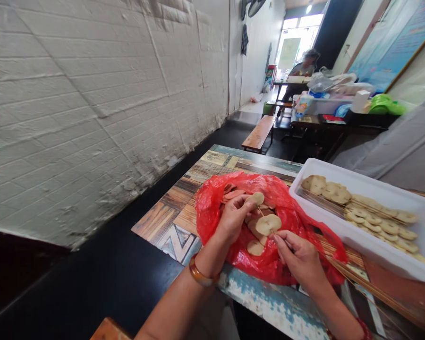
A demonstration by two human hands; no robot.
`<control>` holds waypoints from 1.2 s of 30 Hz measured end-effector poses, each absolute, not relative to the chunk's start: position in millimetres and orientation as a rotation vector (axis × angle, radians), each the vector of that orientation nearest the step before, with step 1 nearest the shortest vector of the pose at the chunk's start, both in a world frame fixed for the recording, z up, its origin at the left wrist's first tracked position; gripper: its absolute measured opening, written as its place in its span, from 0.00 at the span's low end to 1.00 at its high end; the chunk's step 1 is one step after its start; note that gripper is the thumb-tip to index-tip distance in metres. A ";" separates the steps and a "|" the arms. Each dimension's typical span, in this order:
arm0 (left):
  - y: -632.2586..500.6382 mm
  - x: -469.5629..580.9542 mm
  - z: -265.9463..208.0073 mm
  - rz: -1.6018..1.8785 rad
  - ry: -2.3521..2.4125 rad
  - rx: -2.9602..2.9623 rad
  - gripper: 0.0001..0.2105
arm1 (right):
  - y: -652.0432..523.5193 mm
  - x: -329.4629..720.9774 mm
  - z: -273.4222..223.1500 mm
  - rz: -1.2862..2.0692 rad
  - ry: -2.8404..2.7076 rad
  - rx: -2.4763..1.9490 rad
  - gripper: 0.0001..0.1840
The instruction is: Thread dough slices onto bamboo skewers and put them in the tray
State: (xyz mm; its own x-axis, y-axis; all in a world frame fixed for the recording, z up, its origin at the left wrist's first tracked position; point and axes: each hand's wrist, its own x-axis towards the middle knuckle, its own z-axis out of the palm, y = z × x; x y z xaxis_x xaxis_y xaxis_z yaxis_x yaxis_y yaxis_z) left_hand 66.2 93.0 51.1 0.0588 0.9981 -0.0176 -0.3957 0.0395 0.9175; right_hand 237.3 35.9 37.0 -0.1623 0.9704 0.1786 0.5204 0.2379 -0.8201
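While my left hand [235,216] pinches a thin, round, pale-yellow slice [258,198] between thumb and fingers, my right hand [299,255] has its fingertips closed on the lower part of a slender wooden stick [261,212]. Neither of the hands is spread — both are drawn in to a tight pinch, with the wrists low and the forearms reaching in from the near edge. A second pale-yellow slice, broad and flat with a small hole near its middle [268,225], sits on the stick just above my right fingertips. Whether the stick has gone through the slice in my left hand, I cannot tell from this far off. Both slices are over the mouth of a crumpled, translucent red plastic bag [212,208], where more loose pale slices [255,248] and some pinkish ones [234,194] lie. The bag rests on a counter with a multicoloured wood-plank pattern [184,198]. To its right, a long white plastic tray [378,190] holds rows of skewered pale slices [389,222]. A bundle of slender brown sticks [378,295] lies on the counter near my right forearm. An amber-coloured bangle [199,274] circles my left wrist — and well beyond the counter, a person [302,71] sits near the bright doorway.
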 end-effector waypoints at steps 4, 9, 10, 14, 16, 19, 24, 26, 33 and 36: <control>92.5 65.9 47.9 1.289 0.926 0.843 0.14 | 34.5 237.7 37.9 0.744 -1.823 -1.383 0.17; 94.6 65.4 45.9 1.291 0.925 0.736 0.16 | 33.7 238.7 40.3 0.727 -1.857 -1.386 0.17; 95.2 65.2 45.6 1.296 0.919 0.714 0.16 | 33.8 239.0 40.4 0.720 -1.862 -1.380 0.17; 95.8 63.6 46.0 1.310 0.884 0.654 0.16 | 35.3 240.2 38.8 0.698 -1.873 -1.357 0.16; 95.5 62.6 46.8 1.301 0.878 0.643 0.16 | 36.3 240.8 37.3 0.694 -1.867 -1.356 0.16; 94.7 61.4 47.7 1.278 0.880 0.626 0.17 | 37.2 241.6 35.2 0.704 -1.854 -1.369 0.16; 93.9 61.6 48.5 1.290 0.876 0.591 0.17 | 35.8 243.2 33.3 0.758 -1.829 -1.402 0.16; 93.5 62.1 49.3 1.300 0.874 0.602 0.16 | 35.4 243.8 32.4 0.770 -1.824 -1.407 0.16; 91.1 62.1 54.0 1.256 0.825 0.634 0.15 | 35.5 244.3 31.0 0.742 -1.835 -1.439 0.17; 90.6 62.4 53.2 1.250 0.825 0.644 0.15 | 34.9 242.3 32.3 0.730 -1.841 -1.438 0.18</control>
